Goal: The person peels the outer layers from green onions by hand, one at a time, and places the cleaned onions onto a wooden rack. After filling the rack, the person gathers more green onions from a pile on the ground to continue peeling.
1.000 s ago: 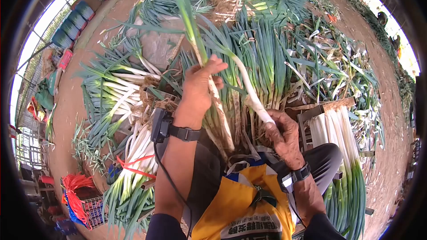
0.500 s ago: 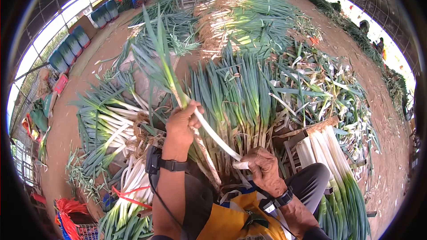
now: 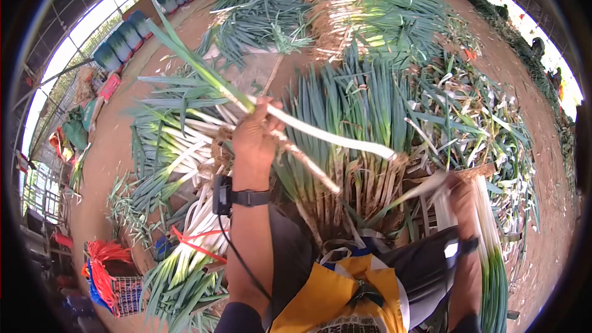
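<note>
My left hand [image 3: 256, 132] is wrapped round a green onion [image 3: 333, 137], whose white stem slants down right to its roots and whose green leaves point up left. A second, dirtier stalk [image 3: 311, 171] runs out from under the same hand. Blurred by motion, my right hand [image 3: 462, 206] is at the right, its fingers closed on a pale peeled leaf [image 3: 413, 191] that trails to the left. Beside that hand lie clean white stalks [image 3: 487, 228] on a stand. Upright unpeeled onions [image 3: 351, 117] stand in front of me.
Peeled onions [image 3: 185, 142] lie at the left, with a bundle and red ties [image 3: 197, 240] below. Leaf scraps [image 3: 487, 111] cover the ground at the right. More onions [image 3: 382, 18] are piled ahead. A basket [image 3: 128, 296] with red strips stands at the lower left.
My right hand has moved from the onion's root end out to the right, with a peeled leaf. The onion's white stem and roots now show fully. My left hand still holds it.
</note>
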Demonstrator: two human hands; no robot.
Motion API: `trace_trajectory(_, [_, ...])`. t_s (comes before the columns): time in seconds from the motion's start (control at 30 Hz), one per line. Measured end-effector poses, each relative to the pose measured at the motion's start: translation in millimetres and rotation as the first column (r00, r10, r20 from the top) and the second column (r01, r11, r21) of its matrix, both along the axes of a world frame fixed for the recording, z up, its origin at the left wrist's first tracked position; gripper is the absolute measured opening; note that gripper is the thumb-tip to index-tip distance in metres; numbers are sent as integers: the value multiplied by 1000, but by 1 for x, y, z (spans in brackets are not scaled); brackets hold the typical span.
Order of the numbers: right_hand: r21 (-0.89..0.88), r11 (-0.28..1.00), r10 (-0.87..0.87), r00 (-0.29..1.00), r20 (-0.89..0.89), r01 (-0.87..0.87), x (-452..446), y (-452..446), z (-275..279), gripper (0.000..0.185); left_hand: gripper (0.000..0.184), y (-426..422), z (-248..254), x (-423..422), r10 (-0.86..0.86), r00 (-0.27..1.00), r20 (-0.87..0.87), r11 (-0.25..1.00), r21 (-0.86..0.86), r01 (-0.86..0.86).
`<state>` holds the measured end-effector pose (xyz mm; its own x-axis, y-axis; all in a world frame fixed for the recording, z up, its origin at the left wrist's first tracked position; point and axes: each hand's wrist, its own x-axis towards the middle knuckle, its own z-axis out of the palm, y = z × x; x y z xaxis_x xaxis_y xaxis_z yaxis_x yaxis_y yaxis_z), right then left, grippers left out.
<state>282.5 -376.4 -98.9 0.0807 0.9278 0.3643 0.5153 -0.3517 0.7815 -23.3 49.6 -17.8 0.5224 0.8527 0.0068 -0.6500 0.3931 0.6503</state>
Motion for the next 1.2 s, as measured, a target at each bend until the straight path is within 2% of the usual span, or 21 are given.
trace_trajectory(0.03, [437, 893, 58, 936, -346, 106, 49, 4, 26, 30, 17, -5, 2, 4, -33, 999, 25, 999, 16, 32])
trace_trajectory(0.07, [748, 635, 273, 849, -452, 194, 98, 7, 52, 39, 17, -8, 1, 7, -42, 997, 59, 999, -8, 43])
trace_trajectory(0.1, [743, 559, 82, 867, -492, 369, 109, 2, 94, 45, 18, -9, 1, 11, -49, 994, 98, 998, -30, 53])
trace_trajectory(0.17, [876, 365, 402, 795, -454, 316, 56, 39, 148, 38, 17, -8, -8, 17, -83, 990, 115, 996, -2, 84])
trace_trajectory(0.23, [772, 473, 689, 368, -625, 424, -16, 71, 154, 26, 17, -22, -1, 22, -114, 990, 83, 993, 17, 113])
trace_trajectory(0.27, [695, 622, 744, 5, -668, 359, -51, 87, 141, 19, 17, -27, 1, 26, -121, 990, 79, 993, 12, 120])
trace_trajectory(0.3, [503, 788, 589, -193, -785, 356, -96, 105, 136, 23, 17, -32, 3, 30, -129, 989, 76, 992, 7, 129])
trace_trajectory(0.33, [546, 833, 549, -10, -836, 89, -125, 126, 128, 29, 17, -37, 3, 35, -139, 988, 71, 990, 3, 139])
trace_trajectory(0.37, [585, 811, 583, 113, -805, -16, -146, 147, 116, 31, 18, -42, 2, 39, -150, 986, 68, 989, 10, 150])
trace_trajectory(0.43, [617, 787, 613, 108, -782, 6, -174, 177, 102, 31, 19, -51, 0, 43, -171, 984, 58, 985, 26, 169])
trace_trajectory(0.53, [676, 734, 678, 4, -735, 64, -189, 219, 85, 27, 20, -61, -9, 48, -168, 983, 74, 986, 24, 167])
trace_trajectory(0.63, [718, 677, 732, -247, -635, 161, -184, 237, 64, 25, 21, -61, -8, 47, -177, 981, 78, 984, 39, 175])
trace_trajectory(0.67, [725, 665, 740, -290, -607, 180, -183, 235, 59, 24, 22, -60, -9, 45, -137, 988, 65, 990, 39, 135])
trace_trajectory(0.7, [630, 722, 684, -439, -583, 288, -183, 231, 50, 22, 27, -58, -6, 44, -135, 986, 95, 990, 64, 129])
trace_trajectory(0.8, [530, 774, 601, -668, -439, 347, -177, 209, 43, 22, 40, -43, 7, 31, -155, 971, 180, 987, 66, 145])
trace_trajectory(0.87, [422, 853, 498, -721, -482, 307, -171, 193, 47, 18, 46, -33, 12, 21, -155, 961, 229, 988, 62, 144])
trace_trajectory(0.93, [326, 906, 410, -755, -512, 271, -170, 184, 58, 17, 48, -28, 7, 19, -94, 979, 179, 995, 59, 85])
trace_trajectory(0.97, [336, 903, 416, -747, -519, 269, -172, 184, 62, 19, 49, -28, 5, 19, -62, 986, 153, 997, 59, 54])
trace_trajectory(1.07, [354, 895, 428, -750, -505, 272, -181, 195, 73, 23, 50, -34, 0, 23, -114, 986, 125, 991, 90, 103])
trace_trajectory(1.17, [291, 923, 374, -758, -534, 251, -180, 218, 94, 21, 52, -47, 3, 31, -178, 980, 84, 976, 144, 165])
trace_trajectory(1.2, [324, 899, 424, -764, -486, 294, -179, 230, 89, 15, 53, -51, 6, 33, -198, 978, 70, 969, 163, 185])
